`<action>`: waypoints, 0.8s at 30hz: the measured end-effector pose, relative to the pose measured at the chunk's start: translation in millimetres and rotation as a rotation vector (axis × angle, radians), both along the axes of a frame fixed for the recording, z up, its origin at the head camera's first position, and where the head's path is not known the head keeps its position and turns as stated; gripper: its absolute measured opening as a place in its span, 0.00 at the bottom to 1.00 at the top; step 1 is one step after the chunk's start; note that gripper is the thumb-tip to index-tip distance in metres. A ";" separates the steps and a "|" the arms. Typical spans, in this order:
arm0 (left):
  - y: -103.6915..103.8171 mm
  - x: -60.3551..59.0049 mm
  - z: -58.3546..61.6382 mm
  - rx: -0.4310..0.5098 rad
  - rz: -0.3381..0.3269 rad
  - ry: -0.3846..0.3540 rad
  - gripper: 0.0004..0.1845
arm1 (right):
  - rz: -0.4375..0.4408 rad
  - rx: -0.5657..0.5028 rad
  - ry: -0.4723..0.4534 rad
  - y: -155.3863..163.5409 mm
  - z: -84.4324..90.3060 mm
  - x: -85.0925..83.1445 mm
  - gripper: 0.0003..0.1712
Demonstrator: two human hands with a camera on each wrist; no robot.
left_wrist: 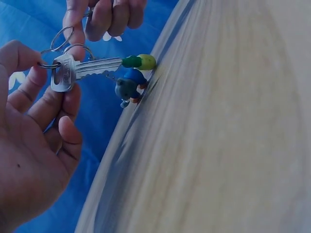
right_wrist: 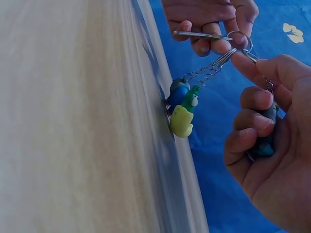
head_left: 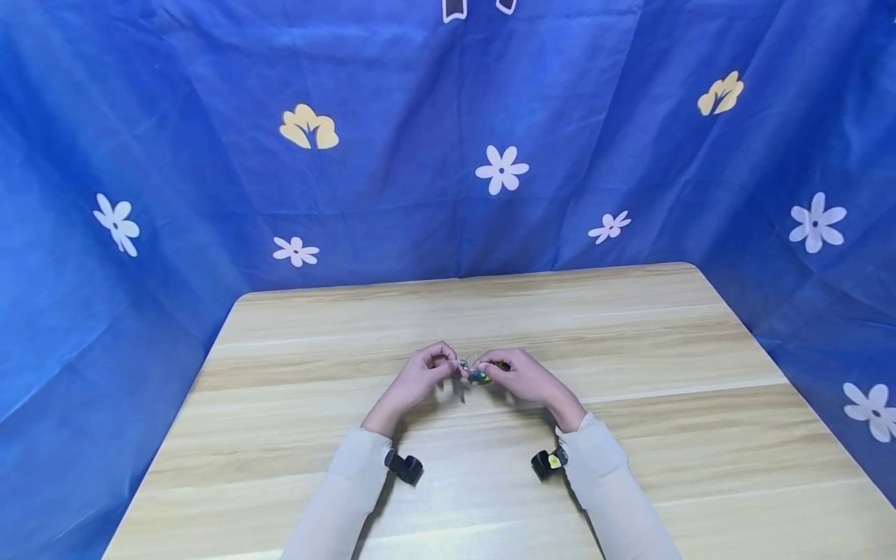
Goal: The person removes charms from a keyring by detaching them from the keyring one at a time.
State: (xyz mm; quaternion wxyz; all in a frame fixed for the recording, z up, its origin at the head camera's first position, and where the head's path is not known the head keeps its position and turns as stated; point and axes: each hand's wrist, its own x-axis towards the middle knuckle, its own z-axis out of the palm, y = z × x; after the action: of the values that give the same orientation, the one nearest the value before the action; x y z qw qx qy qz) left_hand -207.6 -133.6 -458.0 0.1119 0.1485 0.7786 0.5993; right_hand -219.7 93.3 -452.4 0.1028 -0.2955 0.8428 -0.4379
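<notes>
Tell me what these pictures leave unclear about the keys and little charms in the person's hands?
- Head view: the keyring bundle is too small to tell key from charms.
- Right wrist view: a dark object in the right hand is mostly covered by curled fingers.
- Left wrist view: the right hand is cut off by the top edge.
- Right wrist view: the key shows edge-on only.

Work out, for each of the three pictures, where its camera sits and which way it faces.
Head: worn high, looking forward and down at the light wooden table; both hands and sleeves show.
Left wrist: at the left hand, looking at the silver metal key; right fingers show above.
Right wrist: at the right hand; left hand opposite.
Both wrist views share the green and yellow charm.
</notes>
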 end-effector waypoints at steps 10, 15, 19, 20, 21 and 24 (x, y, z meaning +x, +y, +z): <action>-1.0 -1.1 -4.4 0.035 -0.014 0.002 0.06 | 0.026 -0.017 0.005 0.1 -1.9 -0.4 0.14; -0.6 -2.5 -7.1 0.018 0.000 0.000 0.05 | 0.037 -0.013 0.030 -0.6 -2.4 -0.2 0.13; 0.0 -2.2 -7.5 -0.002 0.021 -0.027 0.05 | 0.035 -0.010 0.035 -2.0 -2.4 0.7 0.13; 0.2 -2.3 -7.5 -0.006 0.023 -0.031 0.05 | 0.031 -0.011 0.034 -2.5 -1.9 1.1 0.13; 0.3 -2.4 -7.2 -0.008 0.025 -0.035 0.06 | 0.031 -0.012 0.034 -3.1 -1.3 1.7 0.13; 0.2 -3.0 -6.5 -0.014 0.022 -0.036 0.06 | 0.042 -0.016 0.034 -5.0 1.5 3.7 0.13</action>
State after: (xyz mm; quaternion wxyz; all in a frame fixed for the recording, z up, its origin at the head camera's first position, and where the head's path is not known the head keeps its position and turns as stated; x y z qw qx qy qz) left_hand -210.6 -133.4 -464.4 0.1204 0.1282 0.7821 0.5979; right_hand -216.0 88.3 -450.9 0.0954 -0.3216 0.8344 -0.4374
